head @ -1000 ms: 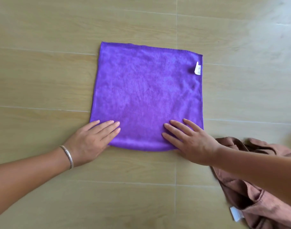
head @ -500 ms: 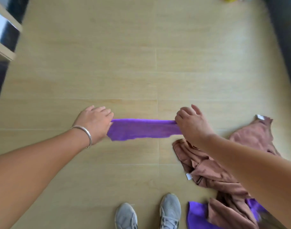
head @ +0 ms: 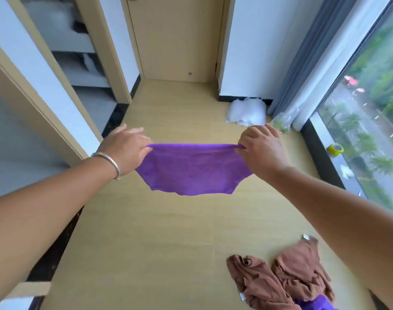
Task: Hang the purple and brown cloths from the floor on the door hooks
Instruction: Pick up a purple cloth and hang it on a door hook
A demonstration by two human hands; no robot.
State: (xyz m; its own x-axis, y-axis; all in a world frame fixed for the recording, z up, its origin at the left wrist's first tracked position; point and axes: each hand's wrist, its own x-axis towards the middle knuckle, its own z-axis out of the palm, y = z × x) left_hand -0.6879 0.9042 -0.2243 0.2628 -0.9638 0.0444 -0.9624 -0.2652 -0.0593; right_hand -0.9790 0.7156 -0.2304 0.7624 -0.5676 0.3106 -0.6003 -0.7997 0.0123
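Your left hand point(head: 128, 148) pinches the left top corner of the purple cloth point(head: 192, 173); your right hand point(head: 261, 151) pinches the right top corner. On both, the fingers are curled tight onto the hem with nothing else in them, though the fingertips themselves are mostly hidden behind the knuckles and fabric.

Between the two pinches the top edge runs taut and about level. The rest hangs free below your fingers, off the floor point(head: 168, 242), bottom edge rippled. Holding by both corners keeps it spread flat, so I'd guess it's easier to find a hem or loop for a hook.

Below and right of your right fingers, well apart, the brown cloths point(head: 280, 280) lie crumpled on the floor. A second purple piece point(head: 314, 304) pokes out from under them at the frame bottom. Those are not yet picked up.

Ahead of your fingers, past the cloth, is the door point(head: 177, 36), closed. No hooks show on the part in frame; they may be higher up, can't tell. A white bag point(head: 247, 114) sits on the floor just beyond your right fingers, by the curtain point(head: 307, 63). Tape roll point(head: 335, 149) is on the sill further right.

My read: first cloth is in hand, nothing hung yet. The next move needs a walk to the door with one corner freed for the hook. Risk: a corner slips while you re-grip.
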